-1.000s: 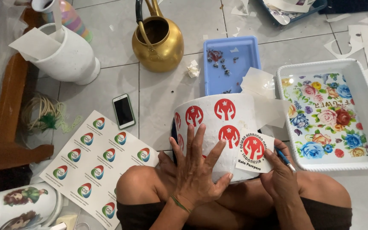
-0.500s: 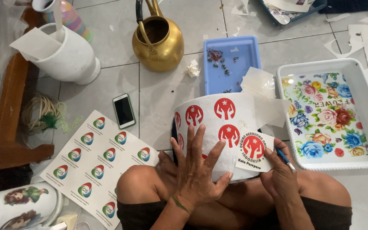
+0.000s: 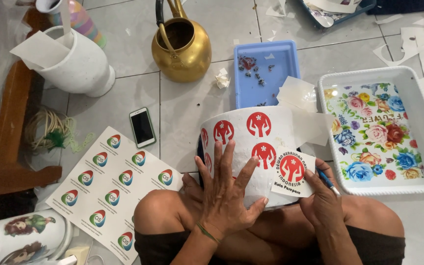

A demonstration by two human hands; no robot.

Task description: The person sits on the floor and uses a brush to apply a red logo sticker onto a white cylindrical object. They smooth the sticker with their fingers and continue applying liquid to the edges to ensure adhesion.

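On the person's lap, left hand [image 3: 226, 194] is pressing flat, steadying the white cylindrical pot [image 3: 251, 147]; right hand [image 3: 322, 201], gripping a blue pen [image 3: 327, 180], is smoothing a round red-emblem sticker [image 3: 292, 171] on; its lower edge probably needs rubbing next.

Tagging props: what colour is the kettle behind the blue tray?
Shiny gold, dark inside; the kettle shows in the head view.

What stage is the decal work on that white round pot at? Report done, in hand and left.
Done: several red round emblems already sit on the white round pot.
In hand: the left hand lies spread flat on the pot's side, while the right hand, holding a blue pen, presses on a white decal with a red emblem.
Left: that decal's edges look not yet flat. A sheet of round stickers lies unused on the floor.
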